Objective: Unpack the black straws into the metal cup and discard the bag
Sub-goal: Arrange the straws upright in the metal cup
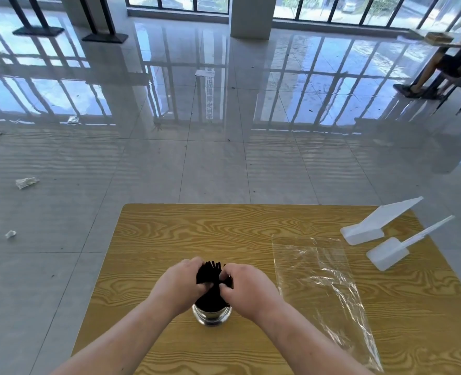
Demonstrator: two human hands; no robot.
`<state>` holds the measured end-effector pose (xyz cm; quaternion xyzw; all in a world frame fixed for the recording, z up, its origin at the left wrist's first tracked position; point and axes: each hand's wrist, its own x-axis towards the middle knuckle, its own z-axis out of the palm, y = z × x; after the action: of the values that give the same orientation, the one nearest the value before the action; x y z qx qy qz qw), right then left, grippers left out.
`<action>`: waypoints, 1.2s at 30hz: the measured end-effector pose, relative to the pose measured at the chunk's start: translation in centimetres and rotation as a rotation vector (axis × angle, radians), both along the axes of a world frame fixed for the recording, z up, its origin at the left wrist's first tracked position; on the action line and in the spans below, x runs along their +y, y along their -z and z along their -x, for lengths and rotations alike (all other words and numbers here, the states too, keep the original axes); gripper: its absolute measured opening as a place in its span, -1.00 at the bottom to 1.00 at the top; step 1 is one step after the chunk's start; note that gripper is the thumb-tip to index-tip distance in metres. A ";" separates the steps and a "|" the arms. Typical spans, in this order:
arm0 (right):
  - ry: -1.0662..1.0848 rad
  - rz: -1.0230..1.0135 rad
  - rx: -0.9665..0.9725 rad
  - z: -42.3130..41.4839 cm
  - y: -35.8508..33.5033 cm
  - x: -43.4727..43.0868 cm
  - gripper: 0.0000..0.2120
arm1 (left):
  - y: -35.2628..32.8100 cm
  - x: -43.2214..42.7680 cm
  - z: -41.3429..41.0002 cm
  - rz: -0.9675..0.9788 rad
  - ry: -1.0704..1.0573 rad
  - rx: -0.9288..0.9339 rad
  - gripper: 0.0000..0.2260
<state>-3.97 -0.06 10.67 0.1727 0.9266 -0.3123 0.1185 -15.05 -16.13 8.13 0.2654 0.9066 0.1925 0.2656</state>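
Note:
A bundle of black straws stands upright in the shiny metal cup near the front middle of the wooden table. My left hand grips the bundle from the left, fingers curled round the straws. From the right, my right hand grips the same bundle. Both hands hide most of the straws' middle; the cup's lower wall shows between my wrists. The clear plastic bag lies flat and empty on the table to the right of the cup.
Two white plastic scoops lie at the table's back right corner, one large and one small. Crumpled paper scraps dot the glossy tiled floor on the left. A seated person is far off at the right.

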 end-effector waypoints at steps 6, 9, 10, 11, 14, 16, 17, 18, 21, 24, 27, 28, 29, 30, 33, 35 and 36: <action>0.058 0.012 0.077 0.4 0.3 0.7 -0.82 | -0.6 0.4 0.1 -0.071 -0.001 0.064 -0.95; 0.076 0.022 0.105 0.6 0.1 1.0 -0.82 | -1.1 0.6 0.5 -0.061 0.049 0.117 -0.91; 0.087 0.035 0.109 0.6 0.0 1.1 -0.82 | -1.3 0.7 0.7 -0.054 0.063 0.135 -0.90; 0.096 0.048 0.111 0.5 0.0 1.1 -0.82 | -1.6 0.8 0.8 -0.054 0.071 0.150 -0.88; 0.112 0.072 0.119 0.4 -0.1 1.3 -0.84 | -2.5 0.9 1.3 -0.073 0.089 0.183 -0.88; 0.127 0.075 0.125 0.5 -0.1 1.3 -0.84 | -3.3 1.0 1.6 -0.079 0.104 0.206 -0.88; 0.133 0.073 0.125 0.5 -0.1 1.3 -0.84 | -3.6 1.0 1.8 -0.082 0.107 0.213 -0.88; 0.137 0.077 0.126 0.6 -0.2 1.3 -0.85 | -4.0 1.0 2.0 -0.085 0.106 0.216 -0.87; 0.146 0.103 0.131 0.7 -0.3 1.2 -0.90 | -5.3 1.1 2.4 -0.100 0.097 0.223 -0.86; 0.155 0.120 0.135 0.6 -0.3 1.2 -0.90 | -6.6 1.2 2.8 -0.111 0.098 0.234 -0.85; 0.162 0.137 0.140 0.7 -0.5 1.1 -0.90 | -7.6 1.2 3.1 -0.122 0.114 0.244 -0.80; 0.161 0.139 0.140 0.7 -0.5 1.1 -0.90 | -7.9 1.2 3.1 -0.125 0.119 0.246 -0.79; 0.159 0.141 0.140 0.7 -0.6 1.0 -0.90 | -8.2 1.3 3.1 -0.128 0.119 0.247 -0.79; 0.157 0.143 0.140 0.7 -0.7 1.0 -0.90 | -8.5 1.3 3.1 -0.131 0.115 0.247 -0.79; 0.155 0.146 0.136 0.6 -0.7 0.8 -0.90 | -9.3 1.3 3.2 -0.149 0.105 0.249 -0.79; 0.161 0.150 0.140 0.5 -0.8 0.8 -0.90 | -9.8 1.1 3.2 -0.167 0.104 0.251 -0.78; 0.165 0.153 0.142 0.5 -0.9 0.8 -0.90 | -10.1 1.0 3.3 -0.175 0.103 0.251 -0.78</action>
<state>-4.48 0.72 11.55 0.2164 0.8888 -0.4021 0.0393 -18.34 -15.10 18.24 0.3555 0.8977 0.2222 0.1354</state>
